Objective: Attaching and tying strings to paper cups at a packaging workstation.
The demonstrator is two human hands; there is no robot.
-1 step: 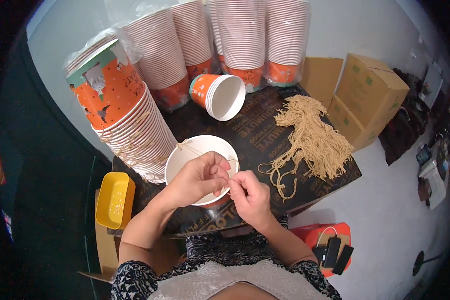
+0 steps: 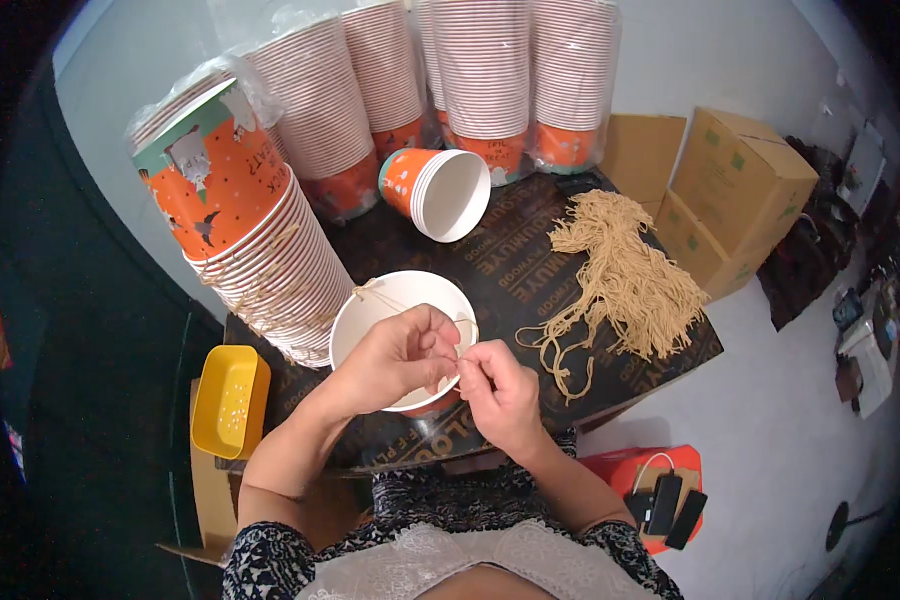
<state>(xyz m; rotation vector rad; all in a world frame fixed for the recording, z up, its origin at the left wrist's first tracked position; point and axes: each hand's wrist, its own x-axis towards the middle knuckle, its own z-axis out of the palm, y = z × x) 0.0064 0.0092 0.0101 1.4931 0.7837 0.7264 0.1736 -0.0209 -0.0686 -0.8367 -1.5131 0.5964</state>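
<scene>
A paper bucket (image 2: 351, 328), white inside with an orange outside, stands upright near the front edge of the table. A thin tan string (image 2: 382, 296) is tied at the far left of its rim and runs across the opening toward my hands. Over the bucket, my left hand (image 2: 398, 358) has its thumb and fingers bent together around the string's end. My right hand (image 2: 501, 393) pinches the string at the right side of the rim, its fingertips almost touching the left ones. The knot area between the fingertips is too small to make out.
Tan cut strings (image 2: 635, 280) lie heaped at the table's right. Nested buckets with strings (image 2: 270, 265) lean at left, beside a yellow tray (image 2: 204, 405) holding small white bits. A few nested buckets (image 2: 410, 185) lie sideways; tall wrapped stacks (image 2: 482, 75) stand behind. Cardboard boxes (image 2: 735, 185) are at right.
My right hand's fingers have shifted very slightly at the rim. Everything else is as it was.
</scene>
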